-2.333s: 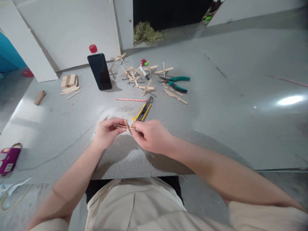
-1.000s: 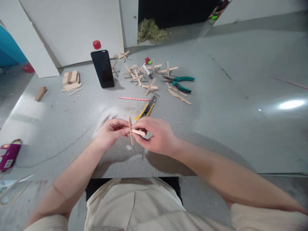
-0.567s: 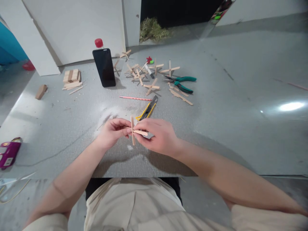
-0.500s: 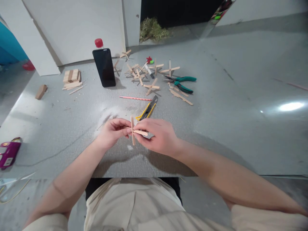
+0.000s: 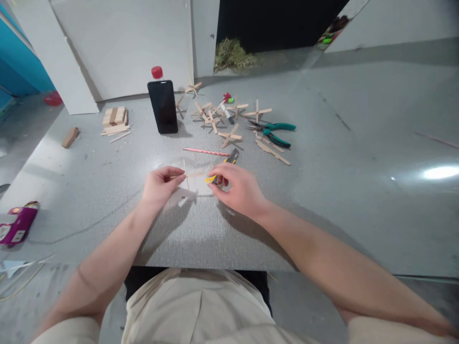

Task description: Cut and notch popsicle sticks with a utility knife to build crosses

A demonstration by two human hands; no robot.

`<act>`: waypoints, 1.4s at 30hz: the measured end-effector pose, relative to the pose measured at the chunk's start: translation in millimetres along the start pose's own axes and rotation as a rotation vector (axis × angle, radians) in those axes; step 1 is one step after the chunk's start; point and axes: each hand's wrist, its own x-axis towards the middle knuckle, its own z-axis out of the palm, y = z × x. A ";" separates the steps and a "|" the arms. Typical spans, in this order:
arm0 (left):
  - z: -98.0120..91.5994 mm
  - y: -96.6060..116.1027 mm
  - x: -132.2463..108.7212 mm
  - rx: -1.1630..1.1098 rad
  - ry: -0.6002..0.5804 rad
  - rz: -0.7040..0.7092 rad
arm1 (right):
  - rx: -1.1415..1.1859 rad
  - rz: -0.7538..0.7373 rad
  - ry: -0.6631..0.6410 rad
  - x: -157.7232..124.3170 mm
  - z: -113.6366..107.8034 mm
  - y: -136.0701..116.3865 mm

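My left hand [image 5: 159, 184] pinches a small cross of two flat wooden sticks [image 5: 185, 174], held just above the grey table [image 5: 340, 200]. The upright stick shows thin and edge-on; the crosswise one is blurred and runs right toward my right hand [image 5: 238, 188]. That hand's fingers are curled and pinched at the stick's right end, directly over the yellow end of a utility knife [image 5: 232, 154] lying on the table. A pale dusty patch lies under both hands.
Beyond the hands lie a pink pencil [image 5: 206, 152], several finished stick crosses [image 5: 211, 115], green-handled pliers [image 5: 275, 132] and loose sticks [image 5: 272, 152]. A black phone [image 5: 163, 106] stands against a red-capped bottle [image 5: 157, 72]. Stacked sticks [image 5: 114, 119], a wood block [image 5: 70, 136] and a purple object [image 5: 14, 229] are at left.
The hands moved forward and slightly apart, and the cross turned so its upright stick now shows edge-on. The view shifted, and my right hand now covers the knife's near end.
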 end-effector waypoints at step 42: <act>-49.0 -5.8 83.3 -0.067 0.071 -0.106 | 0.041 0.121 -0.044 4.0 3.1 31.7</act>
